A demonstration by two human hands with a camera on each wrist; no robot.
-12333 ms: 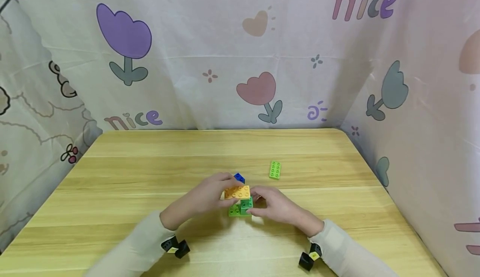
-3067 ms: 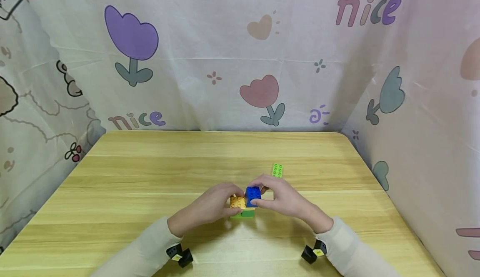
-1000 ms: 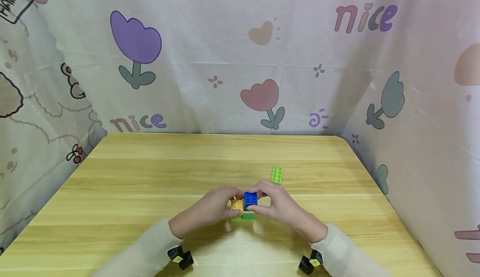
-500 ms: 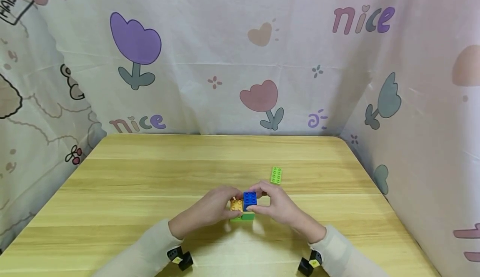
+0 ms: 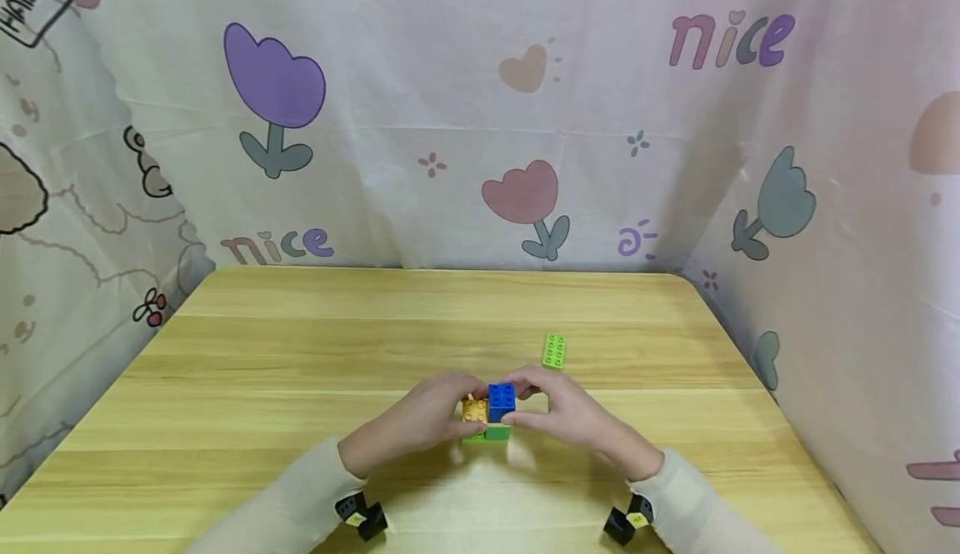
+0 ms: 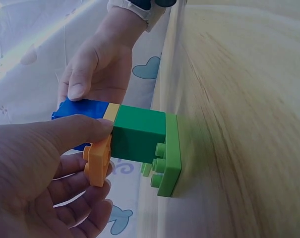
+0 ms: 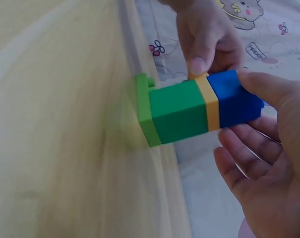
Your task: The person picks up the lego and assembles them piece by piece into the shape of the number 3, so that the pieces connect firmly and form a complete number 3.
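A small stack of toy building bricks stands on the table. It has a light green plate (image 6: 172,158) at the bottom, a dark green brick (image 7: 179,111) on one end of it, a yellow-orange plate (image 5: 473,411) across that, and a blue brick (image 5: 501,402) on top at the right end. My left hand (image 5: 420,412) pinches the yellow-orange plate's left part between thumb and fingers. At the blue brick, my right hand (image 5: 573,412) has its thumb against the near right edge and its fingers behind; the far fingertips are partly hidden.
Beyond my right hand, a separate light green plate (image 5: 554,351) lies studs up on the wooden table (image 5: 337,312). A printed curtain (image 5: 405,79) hangs along the table's back and sides. Black wrist cameras sit below both hands.
The blue brick, earlier lying behind the stack, now sits upright on the yellow-orange plate, which was lowered onto the dark green brick. In the last half second my right hand shifts slightly right.
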